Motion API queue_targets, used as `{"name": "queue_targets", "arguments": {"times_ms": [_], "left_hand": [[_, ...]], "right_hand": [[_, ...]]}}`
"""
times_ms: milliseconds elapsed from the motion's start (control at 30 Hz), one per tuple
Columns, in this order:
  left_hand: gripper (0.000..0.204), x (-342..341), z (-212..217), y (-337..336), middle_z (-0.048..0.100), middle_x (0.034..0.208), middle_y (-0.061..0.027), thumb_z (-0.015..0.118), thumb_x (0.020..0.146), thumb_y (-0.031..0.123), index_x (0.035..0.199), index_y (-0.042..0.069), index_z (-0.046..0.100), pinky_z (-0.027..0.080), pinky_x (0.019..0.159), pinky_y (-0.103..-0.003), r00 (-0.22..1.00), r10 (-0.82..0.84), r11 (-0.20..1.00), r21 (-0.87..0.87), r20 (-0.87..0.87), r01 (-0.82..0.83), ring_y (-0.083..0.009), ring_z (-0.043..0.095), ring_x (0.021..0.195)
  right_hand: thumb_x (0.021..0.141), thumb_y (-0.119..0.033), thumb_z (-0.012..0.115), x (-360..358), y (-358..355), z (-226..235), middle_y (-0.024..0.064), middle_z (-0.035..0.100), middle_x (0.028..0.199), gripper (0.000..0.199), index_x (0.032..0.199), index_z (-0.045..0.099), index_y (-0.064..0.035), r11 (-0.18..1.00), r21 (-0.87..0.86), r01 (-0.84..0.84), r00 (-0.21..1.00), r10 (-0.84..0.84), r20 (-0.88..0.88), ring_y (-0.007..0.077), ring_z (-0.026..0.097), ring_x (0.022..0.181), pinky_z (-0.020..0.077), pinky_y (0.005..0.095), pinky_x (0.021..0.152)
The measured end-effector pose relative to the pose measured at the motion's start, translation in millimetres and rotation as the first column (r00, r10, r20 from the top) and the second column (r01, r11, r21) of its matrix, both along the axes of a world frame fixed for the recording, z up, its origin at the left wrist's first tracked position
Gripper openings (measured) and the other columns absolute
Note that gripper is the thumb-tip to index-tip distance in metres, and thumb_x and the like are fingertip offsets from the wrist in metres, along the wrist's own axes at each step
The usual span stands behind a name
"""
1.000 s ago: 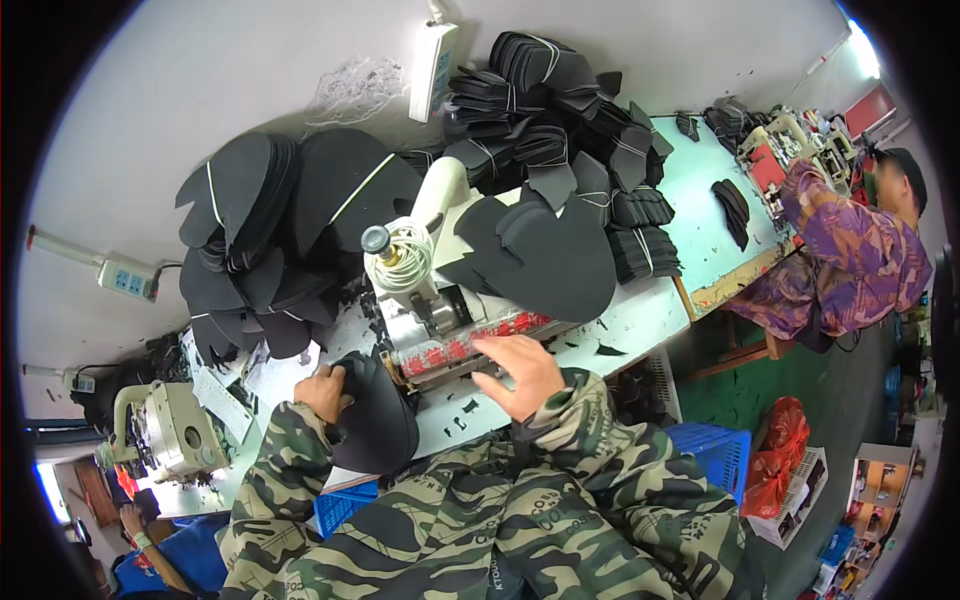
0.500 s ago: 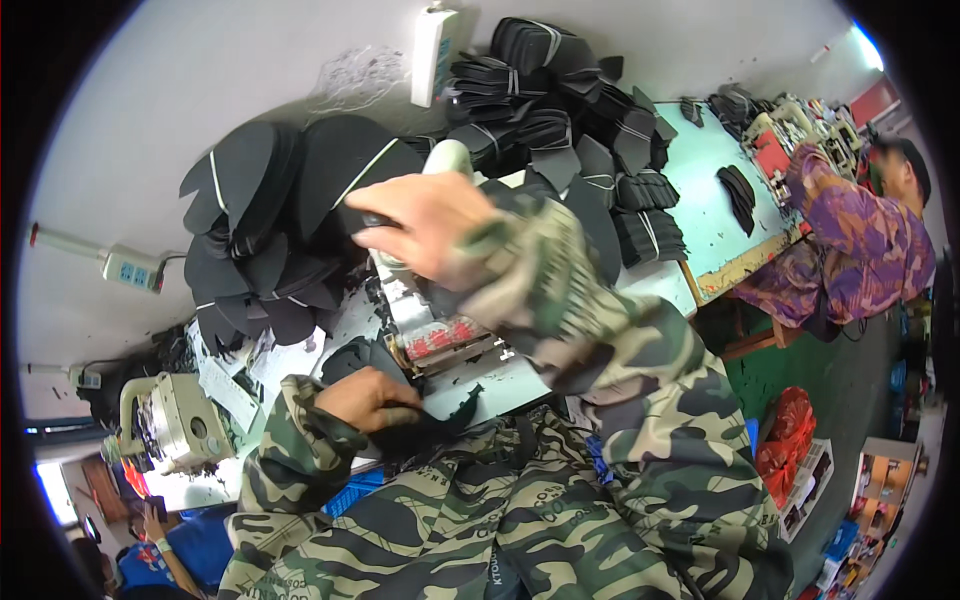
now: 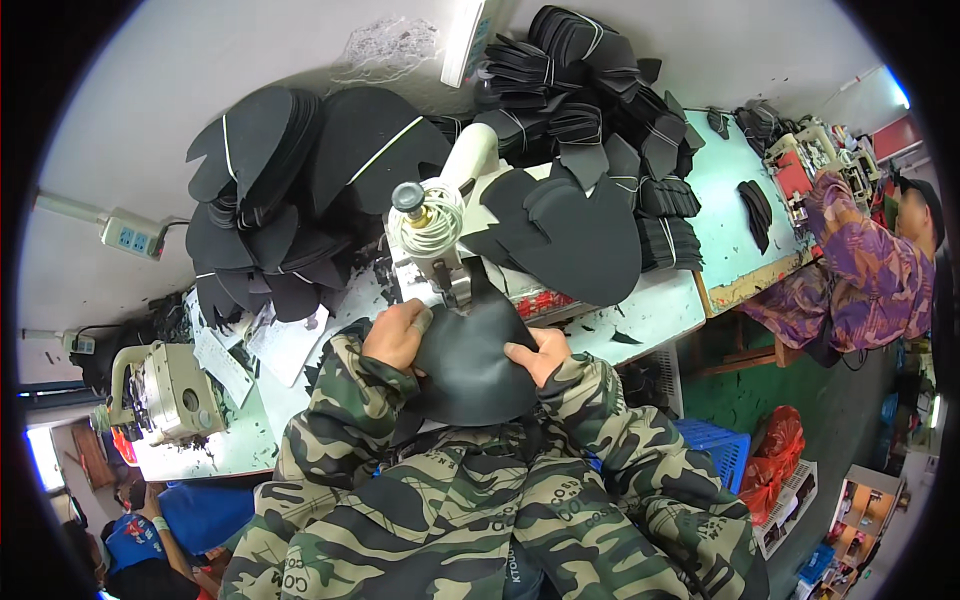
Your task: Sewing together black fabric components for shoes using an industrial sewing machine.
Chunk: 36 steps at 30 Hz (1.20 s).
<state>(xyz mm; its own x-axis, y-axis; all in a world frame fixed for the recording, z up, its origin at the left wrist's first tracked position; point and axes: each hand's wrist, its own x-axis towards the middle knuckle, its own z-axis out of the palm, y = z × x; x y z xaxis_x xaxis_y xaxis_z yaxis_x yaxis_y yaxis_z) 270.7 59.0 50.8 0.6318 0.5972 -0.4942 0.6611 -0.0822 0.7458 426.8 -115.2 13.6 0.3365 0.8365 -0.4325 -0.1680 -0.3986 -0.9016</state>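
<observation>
Between my two hands is a rounded black sheet piece (image 3: 465, 370), curved like a shallow cup, in front of a pale machine (image 3: 432, 275). My left hand (image 3: 396, 336) pinches its left edge close to the machine's lower tip. On the right edge, my right hand (image 3: 538, 357) grips with its thumb on top. A narrow strip of the piece reaches up beside the machine's head, and I cannot make out whether it lies under it. On the machine's top sit a round knob (image 3: 408, 197) and a coil of white cord (image 3: 432, 222).
Black cut pieces (image 3: 585, 235) lie on the machine's right side. Tied black bundles (image 3: 265, 150) stack at the back left, others (image 3: 590, 120) at the back right. A second machine (image 3: 170, 395) stands left. A co-worker (image 3: 865, 255) sits right. A blue crate (image 3: 715, 445) stands below the table.
My right hand has come down from above the machine's head and now holds the black piece. My left hand has brought its dark piece up from my lap to the machine. The view has shifted.
</observation>
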Motion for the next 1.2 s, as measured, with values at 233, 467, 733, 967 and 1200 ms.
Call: {"name": "queue_targets", "arguments": {"times_ms": [233,467,733,967,1200], "left_hand": [[0.026,23,-22,14,0.060,0.082,-0.0252,0.050,0.081,0.022,0.091,0.001,0.061,0.043,0.074,-0.048,0.988,-0.096,0.894,0.427,-0.119,0.138,-0.0423,0.057,0.084],[0.027,17,-23,27,0.060,0.077,-0.0245,0.050,0.081,0.021,0.094,0.000,0.060,0.045,0.069,-0.045,0.954,-0.299,0.892,0.348,-0.028,0.289,-0.0406,0.059,0.077],[0.046,-104,-16,51,0.063,0.083,-0.0163,0.068,0.072,0.036,0.104,0.008,0.052,0.049,0.069,-0.043,0.547,-0.342,0.633,0.243,-0.764,0.735,-0.0339,0.062,0.081],[0.023,-116,-34,44,0.063,0.080,-0.0131,0.064,0.073,0.024,0.091,0.010,0.060,0.048,0.065,-0.043,0.725,-0.193,0.576,0.522,-0.661,0.629,-0.0326,0.062,0.074],[0.020,-48,50,15,0.064,0.085,-0.0157,0.064,0.076,0.018,0.090,0.004,0.065,0.047,0.070,-0.038,0.702,-0.708,0.704,0.153,0.074,0.694,-0.0349,0.060,0.079]], "right_hand": [[0.078,-0.015,0.059,-3,4,-10,0.0089,0.065,0.081,0.029,0.100,0.060,0.0046,0.999,-0.050,-0.017,0.999,0.015,-0.047,0.0134,0.058,0.074,0.0459,0.0299,0.070],[0.088,-0.033,0.054,-36,-20,18,0.0202,0.063,0.092,0.048,0.107,0.051,0.0109,0.958,-0.157,-0.241,0.620,0.027,-0.784,0.0268,0.067,0.071,0.0541,0.0268,0.056],[0.069,-0.006,0.056,104,-26,47,0.0159,0.052,0.120,0.048,0.117,0.052,-0.0049,0.980,0.173,-0.096,0.197,-0.151,0.969,0.0320,0.048,0.111,0.0351,0.0406,0.094],[0.073,-0.025,0.066,12,-13,40,0.0161,0.057,0.113,0.052,0.118,0.051,-0.0038,0.890,0.193,-0.413,0.770,0.229,0.595,0.0292,0.056,0.104,0.0432,0.0366,0.090],[0.071,-0.020,0.071,-13,-13,-3,0.0154,0.058,0.114,0.066,0.128,0.042,-0.0029,0.809,0.307,-0.502,0.805,0.307,0.508,0.0255,0.056,0.106,0.0411,0.0346,0.093]]}}
